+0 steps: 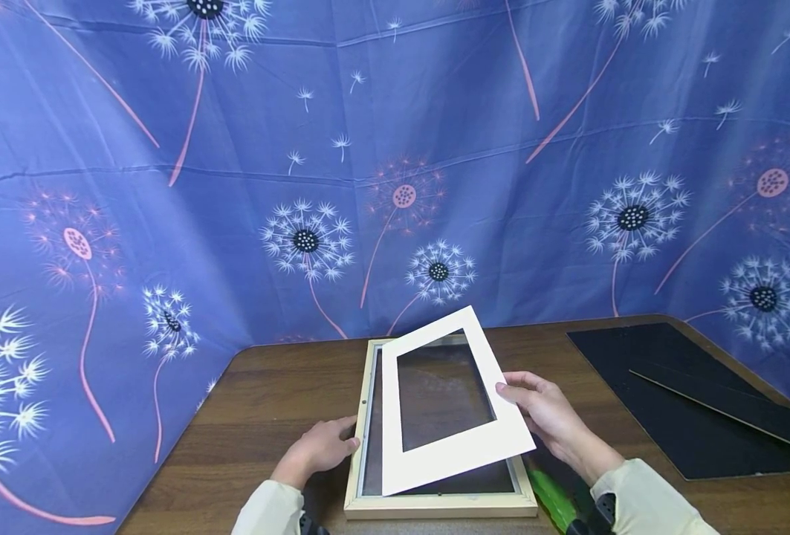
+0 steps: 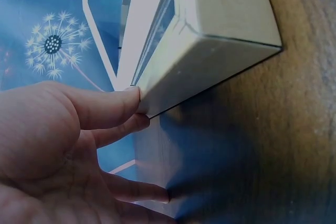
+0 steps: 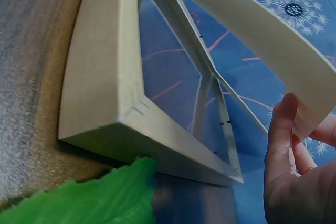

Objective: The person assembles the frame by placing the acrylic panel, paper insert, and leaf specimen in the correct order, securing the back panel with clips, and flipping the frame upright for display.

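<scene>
A pale wooden picture frame lies on the table with its inner recess facing up and a clear pane inside. Over it, tilted, is a white picture mat with a rectangular window. My right hand pinches the mat's right edge between thumb and fingers; in the right wrist view the mat is raised above the frame. At the frame's left side rests my left hand. The left wrist view shows its thumb and forefinger, nearly straight, touching the frame's side, other fingers spread near the table.
A black backing board lies on the right of the brown wooden table, with another dark panel across it. A green leaf-like object sits beside the frame's right side. Blue dandelion-print cloth hangs behind.
</scene>
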The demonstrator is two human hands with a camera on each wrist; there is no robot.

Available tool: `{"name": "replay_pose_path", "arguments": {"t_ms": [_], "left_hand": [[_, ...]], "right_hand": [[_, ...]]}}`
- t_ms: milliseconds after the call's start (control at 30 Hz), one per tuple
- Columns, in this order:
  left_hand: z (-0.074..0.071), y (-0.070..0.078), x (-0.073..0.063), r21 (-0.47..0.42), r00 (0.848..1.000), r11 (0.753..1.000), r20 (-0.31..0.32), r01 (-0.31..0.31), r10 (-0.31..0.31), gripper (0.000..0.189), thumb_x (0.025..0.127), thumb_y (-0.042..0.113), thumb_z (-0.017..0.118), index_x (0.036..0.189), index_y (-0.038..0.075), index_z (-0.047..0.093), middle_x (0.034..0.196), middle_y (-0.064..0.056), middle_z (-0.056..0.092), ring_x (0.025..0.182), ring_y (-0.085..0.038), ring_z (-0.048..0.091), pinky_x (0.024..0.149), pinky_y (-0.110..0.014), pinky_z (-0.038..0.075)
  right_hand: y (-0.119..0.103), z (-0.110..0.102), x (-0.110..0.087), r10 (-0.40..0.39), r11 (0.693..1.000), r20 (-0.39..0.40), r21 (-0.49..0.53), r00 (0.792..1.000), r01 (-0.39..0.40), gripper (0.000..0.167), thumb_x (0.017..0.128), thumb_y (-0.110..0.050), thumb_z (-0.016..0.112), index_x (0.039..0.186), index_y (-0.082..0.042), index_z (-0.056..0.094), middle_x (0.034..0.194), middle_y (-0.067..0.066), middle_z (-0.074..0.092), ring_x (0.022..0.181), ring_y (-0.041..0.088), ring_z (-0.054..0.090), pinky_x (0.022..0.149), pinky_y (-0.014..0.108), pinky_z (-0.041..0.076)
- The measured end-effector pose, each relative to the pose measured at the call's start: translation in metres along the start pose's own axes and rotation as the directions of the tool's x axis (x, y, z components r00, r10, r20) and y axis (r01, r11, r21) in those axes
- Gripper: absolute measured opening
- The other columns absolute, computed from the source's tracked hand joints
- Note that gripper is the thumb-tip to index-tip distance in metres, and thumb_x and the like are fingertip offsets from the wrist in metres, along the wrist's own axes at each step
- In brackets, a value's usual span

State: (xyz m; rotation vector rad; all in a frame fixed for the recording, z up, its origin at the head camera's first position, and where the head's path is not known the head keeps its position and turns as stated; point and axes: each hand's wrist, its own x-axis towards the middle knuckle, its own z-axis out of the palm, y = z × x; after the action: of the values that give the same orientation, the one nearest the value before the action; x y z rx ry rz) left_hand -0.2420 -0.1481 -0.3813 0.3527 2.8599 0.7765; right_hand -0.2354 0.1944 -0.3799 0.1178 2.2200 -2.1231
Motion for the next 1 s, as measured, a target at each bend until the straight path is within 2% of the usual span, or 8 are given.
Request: {"name": "replay_pose_path", "arguments": {"t_ms": [133,267,400,500,667,900,1000], "left_hand": [[0.000,-0.001,0.001,-0.010,1.000,1.000,0.002,-0.004,0.004,0.043,0.098,0.015,0.064,0.136,-0.004,0.060,0.132,-0.030,0.061,0.131,-0.058,0.045,0.107,-0.069,0.033],[0.000,-0.002,0.001,-0.035,1.000,0.999,0.012,0.004,-0.004,0.043,0.098,0.015,0.064,0.136,-0.004,0.060,0.132,-0.031,0.061,0.129,-0.056,0.048,0.105,-0.068,0.036],[-0.001,-0.002,0.002,-0.057,1.000,0.998,0.026,0.008,-0.007,0.044,0.098,0.015,0.064,0.137,-0.004,0.059,0.131,-0.032,0.061,0.127,-0.054,0.051,0.103,-0.068,0.038],[-0.001,-0.002,0.002,-0.061,0.999,0.998,0.032,0.009,-0.007,0.044,0.098,0.015,0.064,0.137,-0.004,0.059,0.132,-0.032,0.060,0.128,-0.055,0.049,0.103,-0.069,0.037],[-0.001,-0.002,0.003,-0.047,0.999,0.999,0.037,0.021,-0.019,0.044,0.098,0.016,0.064,0.138,-0.003,0.059,0.135,-0.031,0.059,0.133,-0.059,0.042,0.106,-0.072,0.031],[-0.001,-0.002,0.003,-0.032,0.999,0.999,0.031,0.023,-0.022,0.044,0.098,0.017,0.064,0.138,-0.002,0.060,0.134,-0.030,0.060,0.134,-0.060,0.038,0.107,-0.073,0.028],[-0.001,-0.002,0.002,-0.030,0.999,0.999,0.030,0.024,-0.023,0.044,0.098,0.017,0.064,0.138,-0.002,0.060,0.133,-0.030,0.060,0.135,-0.061,0.038,0.107,-0.074,0.028]], "right_hand": [[0.002,0.006,0.001,-0.001,0.998,-0.009,-0.063,1.000,0.000,0.048,0.101,-0.020,0.063,0.138,0.008,0.049,0.107,0.009,0.068,0.089,0.019,0.066,0.075,0.037,0.057],[0.002,0.010,0.001,0.000,0.989,-0.021,-0.149,1.000,-0.003,0.047,0.099,-0.021,0.065,0.135,0.007,0.053,0.104,0.007,0.068,0.092,0.021,0.062,0.076,0.039,0.054],[0.002,0.011,0.000,-0.031,0.974,-0.011,-0.225,0.999,0.028,0.053,0.097,-0.019,0.068,0.140,0.005,0.051,0.100,0.006,0.071,0.097,0.024,0.063,0.081,0.044,0.053],[0.002,0.011,0.000,-0.056,0.966,0.016,-0.253,0.998,0.058,0.060,0.095,-0.015,0.070,0.146,0.003,0.046,0.092,0.005,0.070,0.092,0.023,0.064,0.081,0.047,0.054],[0.002,0.012,0.000,-0.066,0.956,0.024,-0.286,0.998,0.070,0.063,0.092,-0.013,0.073,0.147,0.004,0.046,0.082,0.004,0.065,0.084,0.021,0.061,0.074,0.041,0.055],[0.001,0.011,0.002,-0.089,0.936,0.030,-0.339,0.996,0.094,0.060,0.088,-0.008,0.077,0.140,0.006,0.051,0.090,0.007,0.063,0.077,0.020,0.061,0.066,0.037,0.055],[0.001,0.011,0.003,-0.104,0.910,0.025,-0.400,0.994,0.105,0.057,0.086,-0.008,0.078,0.137,0.006,0.055,0.093,0.008,0.063,0.077,0.020,0.060,0.065,0.036,0.053]]}}
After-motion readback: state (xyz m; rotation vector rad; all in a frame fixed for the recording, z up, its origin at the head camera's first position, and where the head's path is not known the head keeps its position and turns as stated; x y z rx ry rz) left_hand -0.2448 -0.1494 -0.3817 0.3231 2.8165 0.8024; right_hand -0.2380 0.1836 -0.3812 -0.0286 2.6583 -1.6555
